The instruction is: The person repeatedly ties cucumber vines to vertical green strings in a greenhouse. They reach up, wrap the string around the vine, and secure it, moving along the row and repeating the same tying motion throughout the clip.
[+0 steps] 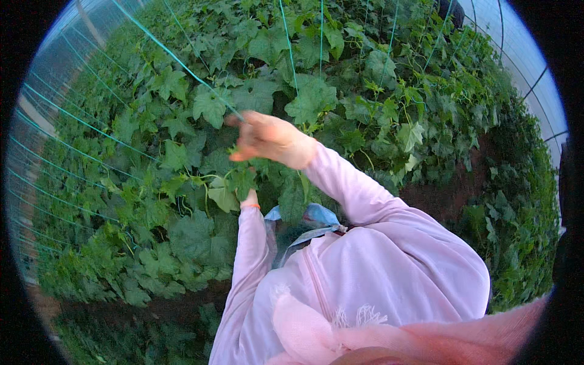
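Observation:
My right hand (276, 140) is raised over the vine leaves, blurred by motion. A taut green string (178, 61) runs down from the upper left and meets its bent fingers, which grip it. A small green shoot tip (232, 151) shows by the thumb. Lower down, my left hand (249, 199) reaches in among the stems; leaves cover most of it, so its fingers are hidden. An orange band circles that wrist. A broad lobed leaf (242, 182) hangs in front of it, and a paler leaf (222, 195) lies just to its left.
Dense climbing vines (191, 255) surround me on both sides. More green strings (291, 50) rise from the plants. A blue bag-like cloth (319, 215) hangs at my waist. Bare soil (445, 194) shows at right. A dark shape (451, 13) stands at the far top right.

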A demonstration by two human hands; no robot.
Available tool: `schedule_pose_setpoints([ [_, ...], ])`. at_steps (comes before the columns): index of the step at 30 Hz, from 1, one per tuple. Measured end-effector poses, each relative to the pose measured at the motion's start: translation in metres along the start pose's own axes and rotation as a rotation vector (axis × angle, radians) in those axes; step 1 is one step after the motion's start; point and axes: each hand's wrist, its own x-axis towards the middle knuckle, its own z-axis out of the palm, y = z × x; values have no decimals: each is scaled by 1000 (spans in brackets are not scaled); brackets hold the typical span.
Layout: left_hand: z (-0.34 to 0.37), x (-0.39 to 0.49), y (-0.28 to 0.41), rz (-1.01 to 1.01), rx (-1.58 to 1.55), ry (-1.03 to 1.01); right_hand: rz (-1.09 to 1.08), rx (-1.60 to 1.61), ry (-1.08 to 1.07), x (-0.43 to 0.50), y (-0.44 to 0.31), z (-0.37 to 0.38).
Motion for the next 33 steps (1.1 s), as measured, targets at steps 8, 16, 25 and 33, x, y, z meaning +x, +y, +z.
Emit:
schedule_pose_setpoints([
  [8,-25,40,19,28,476,-67,484,-560,434,-87,-4,-40],
  [16,61,36,59,731,1113,-291,623,-492,183,-60,54,26],
  [25,41,-13,25,663,948,-504,-109,-1028,909,-104,117,-88],
  [33,10,-21,6,147,464,-293,231,-1434,517,-91,129,-119],
])
